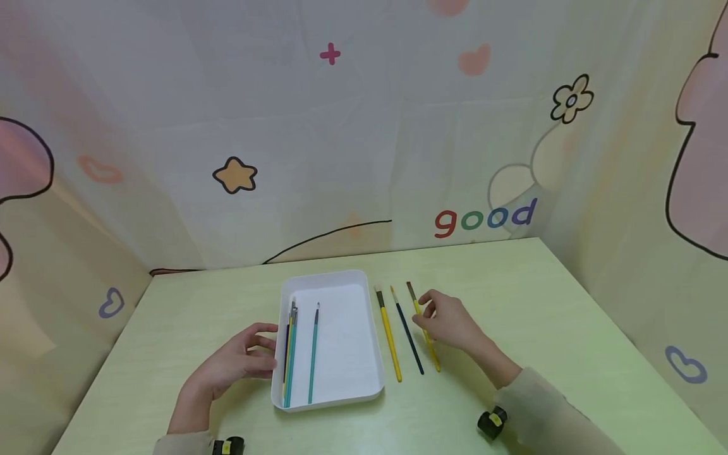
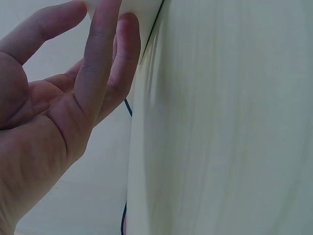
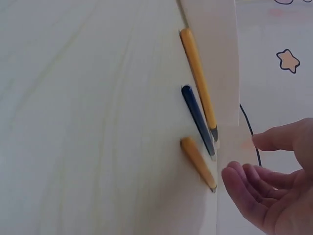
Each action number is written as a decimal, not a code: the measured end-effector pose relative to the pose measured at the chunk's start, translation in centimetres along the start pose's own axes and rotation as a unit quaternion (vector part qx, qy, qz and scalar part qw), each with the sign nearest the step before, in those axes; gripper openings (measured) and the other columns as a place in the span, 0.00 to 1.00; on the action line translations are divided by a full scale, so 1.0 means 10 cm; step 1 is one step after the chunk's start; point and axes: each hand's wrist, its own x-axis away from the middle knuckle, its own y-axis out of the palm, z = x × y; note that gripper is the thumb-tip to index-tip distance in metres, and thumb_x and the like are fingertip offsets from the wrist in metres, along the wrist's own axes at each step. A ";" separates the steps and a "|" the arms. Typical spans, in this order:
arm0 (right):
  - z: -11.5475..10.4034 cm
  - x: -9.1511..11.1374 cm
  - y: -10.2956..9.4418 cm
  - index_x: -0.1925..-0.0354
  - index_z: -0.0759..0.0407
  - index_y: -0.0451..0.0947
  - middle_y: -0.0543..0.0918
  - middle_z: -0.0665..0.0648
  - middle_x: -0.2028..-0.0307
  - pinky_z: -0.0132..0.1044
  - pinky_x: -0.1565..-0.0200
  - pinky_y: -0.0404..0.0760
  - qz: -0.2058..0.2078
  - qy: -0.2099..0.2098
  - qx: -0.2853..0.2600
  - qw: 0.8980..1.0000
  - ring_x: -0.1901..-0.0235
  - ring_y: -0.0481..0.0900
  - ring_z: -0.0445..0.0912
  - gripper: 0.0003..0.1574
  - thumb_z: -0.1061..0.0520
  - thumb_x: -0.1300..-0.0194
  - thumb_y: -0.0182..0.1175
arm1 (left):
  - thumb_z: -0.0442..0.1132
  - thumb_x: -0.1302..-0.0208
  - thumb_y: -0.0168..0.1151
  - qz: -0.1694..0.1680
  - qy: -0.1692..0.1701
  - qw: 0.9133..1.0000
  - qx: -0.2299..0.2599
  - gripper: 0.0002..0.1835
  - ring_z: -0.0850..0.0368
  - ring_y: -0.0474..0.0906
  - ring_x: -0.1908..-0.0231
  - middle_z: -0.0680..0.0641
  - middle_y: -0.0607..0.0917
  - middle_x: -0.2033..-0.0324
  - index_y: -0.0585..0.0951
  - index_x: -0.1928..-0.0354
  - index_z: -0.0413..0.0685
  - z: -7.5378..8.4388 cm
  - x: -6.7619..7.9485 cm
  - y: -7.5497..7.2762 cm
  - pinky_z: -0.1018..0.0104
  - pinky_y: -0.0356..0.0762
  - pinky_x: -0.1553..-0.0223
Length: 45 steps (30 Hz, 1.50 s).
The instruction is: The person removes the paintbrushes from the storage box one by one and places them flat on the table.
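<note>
A white tray [image 1: 347, 354] lies on the table with several paintbrushes in it. Thin brushes [image 1: 291, 360] are bunched along its left wall, and one teal paintbrush [image 1: 314, 354] lies apart from them. My left hand [image 1: 244, 357] rests its relaxed fingers against the tray's left side. To the tray's right lie a thick yellow paintbrush [image 1: 388, 335], a dark blue paintbrush [image 1: 407, 332] and a brown-bristled yellow paintbrush [image 1: 431, 351]. Over that last brush hovers my right hand [image 1: 449, 319], fingers bent and a gap between thumb and fingertips [image 3: 234, 174].
The pale green table [image 1: 569, 379] meets a printed curtain [image 1: 341, 158] at its back and sides. Black devices are strapped at both wrists, the right one [image 1: 492, 422] near the table surface.
</note>
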 end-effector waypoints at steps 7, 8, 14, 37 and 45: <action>-0.21 -0.02 0.10 0.47 0.69 0.77 0.84 0.59 0.62 0.42 0.62 0.87 -0.001 -0.061 -0.118 0.991 0.65 0.82 0.49 0.17 0.60 0.30 0.65 | 0.29 0.36 0.69 0.001 0.001 1.000 0.003 0.39 0.45 0.81 0.52 0.33 0.74 0.44 0.61 0.27 0.36 -0.01 0.01 0.00 0.50 0.85 0.51; -0.23 -0.02 0.11 0.47 0.69 0.77 0.84 0.61 0.60 0.45 0.61 0.88 -0.009 -0.061 -0.146 0.987 0.64 0.83 0.50 0.17 0.60 0.29 0.65 | 0.30 0.36 0.69 0.001 0.001 1.000 0.002 0.39 0.45 0.81 0.52 0.33 0.74 0.43 0.61 0.27 0.36 -0.01 0.01 0.00 0.50 0.85 0.51; -0.39 -0.05 0.19 0.40 0.72 0.72 0.81 0.69 0.51 0.55 0.51 0.85 -0.070 -0.060 -0.273 0.957 0.55 0.85 0.58 0.22 0.60 0.26 0.62 | 0.29 0.36 0.68 -0.003 0.008 1.000 0.002 0.38 0.44 0.82 0.52 0.32 0.74 0.44 0.61 0.27 0.35 0.00 0.01 -0.01 0.50 0.85 0.51; -0.92 0.02 0.84 0.30 0.74 0.63 0.73 0.71 0.36 0.47 0.48 0.85 -0.211 0.062 -0.412 0.884 0.38 0.77 0.61 0.33 0.56 0.23 0.58 | 0.28 0.37 0.68 -0.008 0.021 1.000 0.004 0.37 0.44 0.82 0.53 0.32 0.74 0.46 0.62 0.28 0.34 -0.02 -0.01 -0.03 0.50 0.85 0.51; -0.97 0.04 1.01 0.31 0.74 0.64 0.76 0.70 0.39 0.49 0.49 0.85 -0.225 0.086 -0.430 0.870 0.40 0.78 0.59 0.34 0.52 0.22 0.57 | 0.29 0.37 0.68 -0.004 0.014 1.000 0.002 0.38 0.44 0.82 0.53 0.32 0.74 0.45 0.61 0.28 0.35 0.00 0.00 -0.02 0.50 0.85 0.51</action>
